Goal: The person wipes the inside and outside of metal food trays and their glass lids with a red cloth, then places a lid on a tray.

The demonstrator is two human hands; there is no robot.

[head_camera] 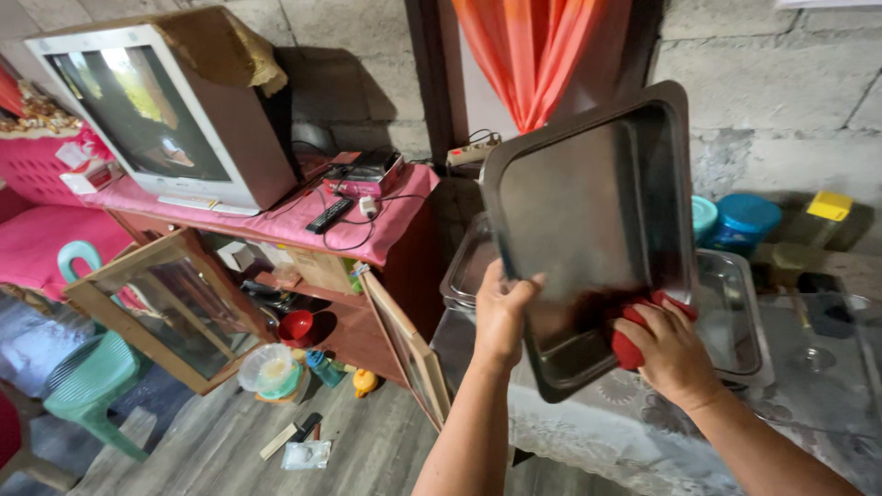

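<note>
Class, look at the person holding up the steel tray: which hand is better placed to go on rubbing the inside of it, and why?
The right hand. It presses a red cloth against the inside of the steel tray, while the left hand grips the tray's left edge to hold it tilted up, so it is not free.

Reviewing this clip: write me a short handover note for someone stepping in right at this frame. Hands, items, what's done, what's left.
Left hand: grips the left edge of the metal tray, which it holds up tilted over the table.
Right hand: presses a red cloth against the tray's lower inside corner.
Nearby: more metal trays lie on the table behind the lifted one, with blue-lidded containers beyond them.
Done: cannot tell how much of the tray is wiped; its surface looks shiny.
Left: probably the rest of this tray, then perhaps the others.
</note>
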